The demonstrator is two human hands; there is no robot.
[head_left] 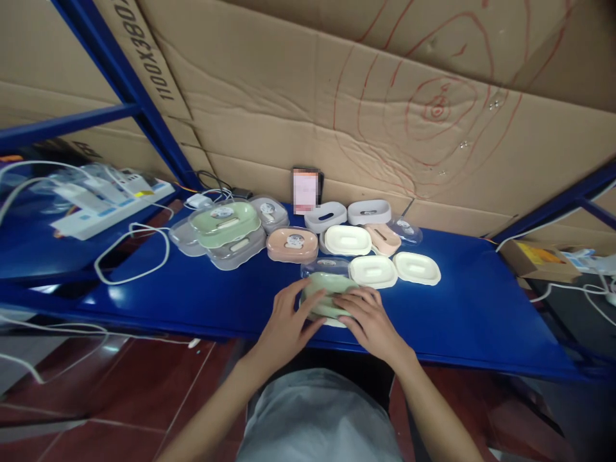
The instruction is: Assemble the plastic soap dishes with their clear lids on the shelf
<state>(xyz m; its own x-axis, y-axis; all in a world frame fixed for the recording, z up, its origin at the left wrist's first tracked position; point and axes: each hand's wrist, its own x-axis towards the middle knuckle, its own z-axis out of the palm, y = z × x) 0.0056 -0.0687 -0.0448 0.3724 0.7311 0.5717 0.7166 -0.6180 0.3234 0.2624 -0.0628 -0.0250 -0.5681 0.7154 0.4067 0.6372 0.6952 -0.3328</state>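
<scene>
I see cardboard sheets (308, 90) behind one blue shelf (202, 295); one sheet carries the print "1100X380X", which runs off the frame's top edge. One white power strip (113, 208) lies at far left.

Soap boxes on the shelf, counted:
- Green: two, one (224, 222) stacked at the left, one (327, 292) at the front edge.
- Cream trays: three (347, 239).
- Pink: two (292, 244).
- White-grey: two (326, 216).

Several lids bear round stickers, which are unreadable.

My left hand (287, 326) and right hand (370, 321) both grip the front green box, with their fingers curled over its ends.
</scene>
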